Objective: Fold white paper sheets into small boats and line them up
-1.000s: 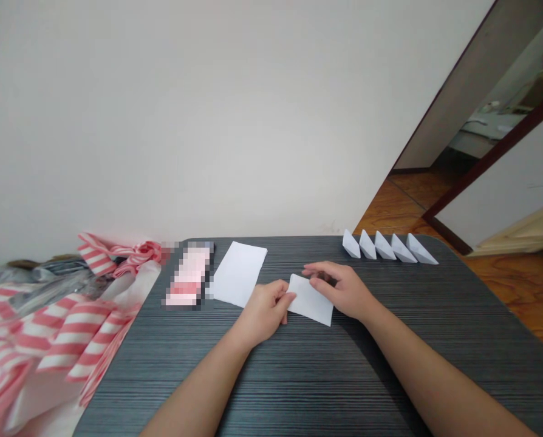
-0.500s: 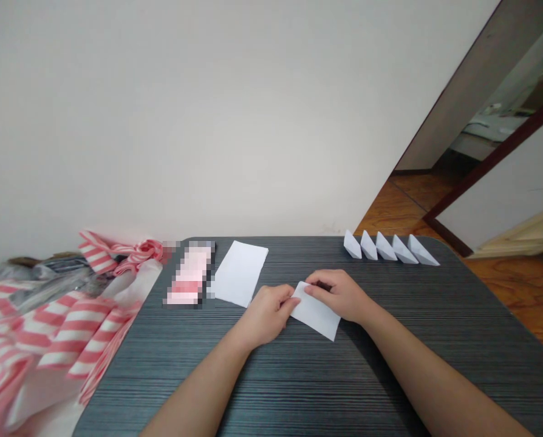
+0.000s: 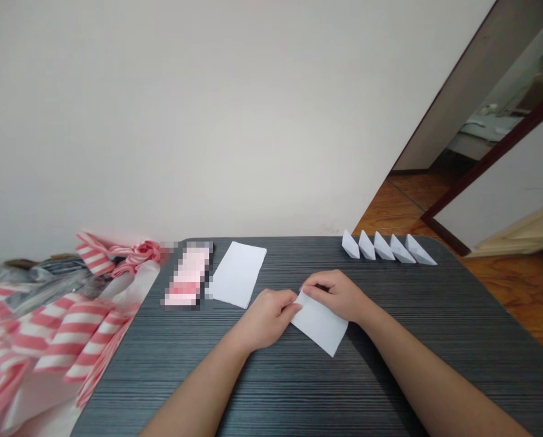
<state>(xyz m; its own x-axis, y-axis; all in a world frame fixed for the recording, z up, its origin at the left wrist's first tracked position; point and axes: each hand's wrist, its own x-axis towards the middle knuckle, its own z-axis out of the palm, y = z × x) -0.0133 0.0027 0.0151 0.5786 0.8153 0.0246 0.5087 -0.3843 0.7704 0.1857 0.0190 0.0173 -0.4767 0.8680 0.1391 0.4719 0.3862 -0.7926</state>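
A white sheet of paper (image 3: 322,328) is held between my two hands above the dark wood-grain table (image 3: 271,388). My left hand (image 3: 271,315) pinches its left corner between thumb and fingers. Closed on its upper edge is my right hand (image 3: 333,294), thumb on the near face and fingers behind. The fingertips of both hands nearly meet at the top corner. Whether the sheet is folded there is hidden by the fingers. Beyond my left hand lies a stack of white paper (image 3: 239,274).
Several folded white paper boats (image 3: 375,247) stand in a row at the table's far right. A pixelated phone-like object (image 3: 189,273) lies left of the stack. Pink-striped cloth (image 3: 80,321) is heaped beside the table's left edge. A pale wall (image 3: 253,121) rises behind.
The paper between my hands has tilted, showing more of its face, and its lower corner has dropped toward me. My right fingertips have shifted slightly left, closer to my left fingers.
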